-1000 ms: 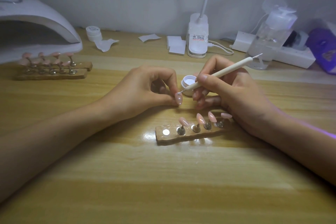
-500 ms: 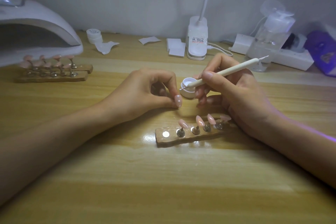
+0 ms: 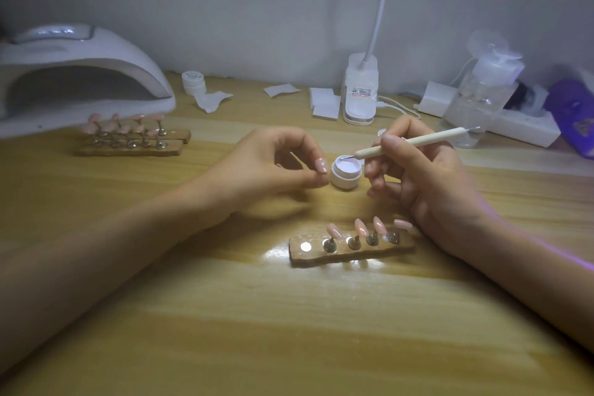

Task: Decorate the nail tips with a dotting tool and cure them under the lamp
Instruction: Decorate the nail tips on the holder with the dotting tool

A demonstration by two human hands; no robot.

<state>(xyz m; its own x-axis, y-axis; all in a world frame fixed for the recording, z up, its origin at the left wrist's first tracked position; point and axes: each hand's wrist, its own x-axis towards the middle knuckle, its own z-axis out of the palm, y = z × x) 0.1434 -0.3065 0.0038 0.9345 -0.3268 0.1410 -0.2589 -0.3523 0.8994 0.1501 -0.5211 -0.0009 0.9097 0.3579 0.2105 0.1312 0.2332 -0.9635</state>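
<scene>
My left hand (image 3: 270, 167) pinches one pink nail tip (image 3: 320, 166) between thumb and forefinger, just left of a small open white gel pot (image 3: 346, 172). My right hand (image 3: 427, 177) grips a cream dotting tool (image 3: 414, 142) like a pen, and its metal point dips at the pot's rim. In front of my hands lies a wooden holder (image 3: 350, 249) with several pink tips on metal stands; its leftmost magnet is bare. A white curing lamp (image 3: 77, 74) stands at the far left.
A second wooden holder (image 3: 135, 143) full of pink tips lies before the lamp. Along the wall stand a closed white jar (image 3: 193, 82), paper wipes (image 3: 324, 103), a desk light base (image 3: 360, 90), a clear pump bottle (image 3: 482, 93) and a white power strip (image 3: 524, 128).
My right hand lifted the dotting tool away from the nail tip and moved its point back into the gel pot. My left hand stayed put with the tip.
</scene>
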